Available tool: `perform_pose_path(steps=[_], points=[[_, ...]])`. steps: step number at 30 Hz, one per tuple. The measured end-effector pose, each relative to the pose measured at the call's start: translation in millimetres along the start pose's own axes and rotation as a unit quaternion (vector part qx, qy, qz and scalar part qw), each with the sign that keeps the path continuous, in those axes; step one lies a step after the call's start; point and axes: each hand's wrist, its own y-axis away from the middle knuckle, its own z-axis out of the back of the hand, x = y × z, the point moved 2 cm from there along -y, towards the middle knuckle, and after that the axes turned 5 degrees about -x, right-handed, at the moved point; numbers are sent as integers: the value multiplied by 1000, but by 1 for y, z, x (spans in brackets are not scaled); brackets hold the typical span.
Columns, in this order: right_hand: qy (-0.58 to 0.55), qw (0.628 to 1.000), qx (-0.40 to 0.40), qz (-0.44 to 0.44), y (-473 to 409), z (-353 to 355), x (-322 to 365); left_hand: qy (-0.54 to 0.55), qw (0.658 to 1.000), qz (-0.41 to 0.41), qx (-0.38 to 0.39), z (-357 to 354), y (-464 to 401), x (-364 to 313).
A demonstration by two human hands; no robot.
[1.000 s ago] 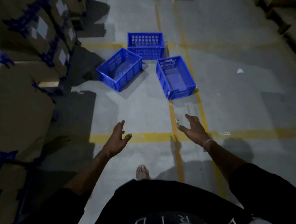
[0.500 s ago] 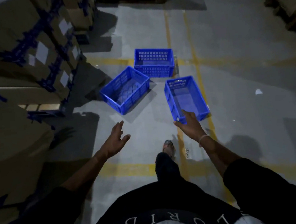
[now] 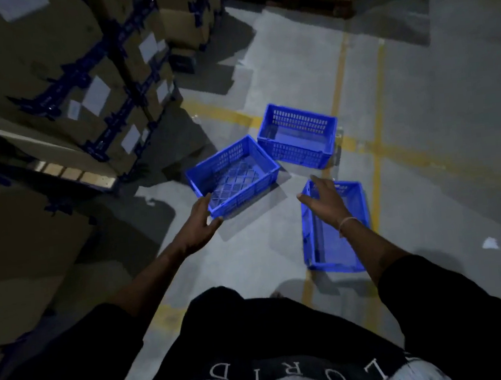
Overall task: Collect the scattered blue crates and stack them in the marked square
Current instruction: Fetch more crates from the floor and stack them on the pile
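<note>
Grey concrete floor (image 3: 439,128) fills the dim scene, crossed by yellow lines (image 3: 378,122). Three blue crates lie on it, all open side up and none stacked. Taking the middle crate (image 3: 235,176) as the landmark: the far crate (image 3: 297,137) sits just beyond it to the right, their corners nearly touching, and the near crate (image 3: 337,248) lies to its right and closer to the person, apart from it, across one yellow line.

Two hands reach forward. The left hand (image 3: 202,223) is at the middle crate's nearest corner, fingers spread wide and lightly bent, thumb by the corner's base; whether it touches the plastic cannot be told. The right hand (image 3: 325,202) hovers above the near crate's far end, right of the middle crate, fingers spread and holding nothing; one thin bracelet (image 3: 348,222) circles its wrist.

Left of the middle crate stand stacked cardboard boxes (image 3: 57,73) with blue tape and white labels. One white scrap (image 3: 490,243) lies far to the right.
</note>
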Motion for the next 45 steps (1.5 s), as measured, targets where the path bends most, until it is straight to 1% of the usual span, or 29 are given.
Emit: perform_pose_path(steps=[3, 8, 13, 15, 19, 22, 27, 31, 36, 40, 45], points=[[12, 1000, 20, 17, -49, 9, 15, -8, 1000, 9, -3, -3, -33, -4], [22, 998, 49, 30, -134, 10, 33, 3, 999, 53, -3, 3, -101, -2], [60, 993, 88, 39, -220, 4, 56, 3, 997, 81, -7, 23, -183, 13], [81, 990, 106, 40, -253, 2, 68, 6, 995, 104, -12, 31, -213, 15], [92, 987, 121, 45, -316, 1, 88, -4, 995, 104, 6, 39, -264, 16], [90, 985, 141, 34, -361, -4, 98, -4, 993, 120, 3, 43, -294, 18], [103, 974, 193, 50, -433, -19, 107, -3, 987, 158, -20, 34, -333, 36], [121, 965, 228, 55, -496, -49, 93, 9, 977, 209, -33, 4, -361, 63], [151, 950, 263, 69, -567, -111, 49, 30, 955, 287, -72, -42, -408, 100], [164, 947, 269, 57, -630, -185, -3, 39, 942, 320, -88, -89, -452, 172], [202, 942, 264, 56, -706, -293, -83, -21, 919, 385, -84, -147, -503, 288]])
